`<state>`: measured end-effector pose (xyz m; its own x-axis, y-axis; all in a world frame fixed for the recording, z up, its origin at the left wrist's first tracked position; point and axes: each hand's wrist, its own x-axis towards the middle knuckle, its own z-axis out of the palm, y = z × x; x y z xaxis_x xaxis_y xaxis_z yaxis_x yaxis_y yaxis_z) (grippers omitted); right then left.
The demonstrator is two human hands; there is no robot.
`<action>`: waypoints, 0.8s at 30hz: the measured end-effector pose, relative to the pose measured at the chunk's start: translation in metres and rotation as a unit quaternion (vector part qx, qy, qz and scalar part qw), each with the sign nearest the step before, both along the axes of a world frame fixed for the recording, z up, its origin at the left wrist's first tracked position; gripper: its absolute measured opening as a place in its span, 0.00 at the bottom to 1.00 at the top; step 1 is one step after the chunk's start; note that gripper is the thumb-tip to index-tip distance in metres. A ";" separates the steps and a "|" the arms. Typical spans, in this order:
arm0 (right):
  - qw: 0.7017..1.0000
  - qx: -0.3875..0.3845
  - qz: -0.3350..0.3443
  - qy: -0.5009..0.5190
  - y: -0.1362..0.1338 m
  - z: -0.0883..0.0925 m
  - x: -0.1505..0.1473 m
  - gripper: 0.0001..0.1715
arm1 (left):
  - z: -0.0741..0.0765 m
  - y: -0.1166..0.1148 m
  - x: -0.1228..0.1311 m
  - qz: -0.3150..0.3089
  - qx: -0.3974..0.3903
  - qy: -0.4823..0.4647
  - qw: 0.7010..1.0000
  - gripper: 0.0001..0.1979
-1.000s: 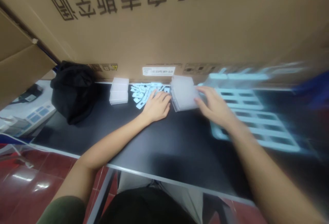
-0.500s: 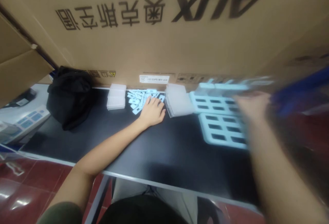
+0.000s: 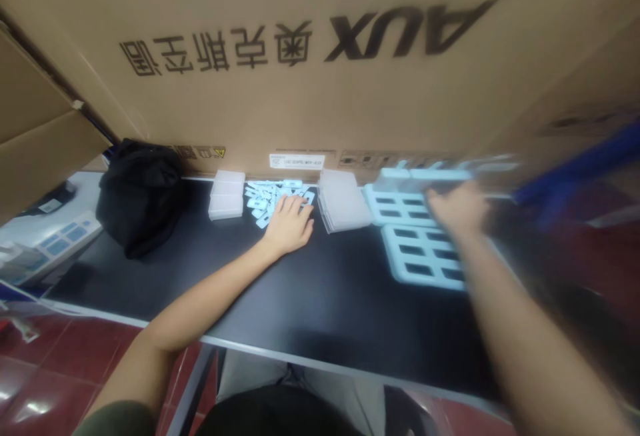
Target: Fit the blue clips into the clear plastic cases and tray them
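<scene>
My left hand (image 3: 289,226) lies palm down with its fingers loosely spread, the fingertips at the near right edge of a heap of small light-blue flat pieces (image 3: 260,203). To the right of that heap is a stack of frosted translucent plastic cases (image 3: 343,203). My right hand (image 3: 461,211) is smeared by motion over the right side of the light-blue slotted trays (image 3: 397,233). Its fingers do not show clearly, and I cannot tell whether it touches a tray. Light-blue upright parts (image 3: 393,176) stand at the far edge of the trays.
A large cardboard box (image 3: 280,109) walls off the back of the black table (image 3: 320,303). On the left sit a black cloth bag (image 3: 140,199) and a smaller translucent case stack (image 3: 227,195). A blue bar (image 3: 580,166) slants in at the right.
My right hand has moved left and slightly inward over the trays. My left hand stays by the heap of pieces. The whole view has shifted slightly.
</scene>
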<state>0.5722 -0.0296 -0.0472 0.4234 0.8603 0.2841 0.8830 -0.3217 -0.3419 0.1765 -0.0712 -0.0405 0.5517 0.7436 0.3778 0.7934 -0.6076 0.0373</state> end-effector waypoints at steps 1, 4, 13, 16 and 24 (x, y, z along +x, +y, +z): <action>0.999 -0.018 -0.030 0.013 -0.002 0.005 -0.005 0.43 | 0.002 -0.005 -0.007 -0.002 0.009 0.001 1.000 0.16; 0.997 -0.033 -0.064 0.034 -0.007 0.018 -0.018 0.44 | 0.005 -0.023 -0.033 0.004 0.037 0.014 0.999 0.16; 0.986 -0.003 -0.122 0.113 -0.015 0.052 -0.005 0.45 | 0.004 -0.051 -0.075 0.026 -0.027 0.044 0.998 0.13; 0.978 0.040 -0.149 0.139 -0.026 0.073 -0.010 0.40 | 0.001 -0.047 -0.073 0.010 -0.042 0.023 0.999 0.12; 0.990 0.075 0.104 0.051 -0.024 0.138 -0.109 0.22 | 0.001 -0.042 -0.077 -0.020 -0.085 -0.033 0.996 0.10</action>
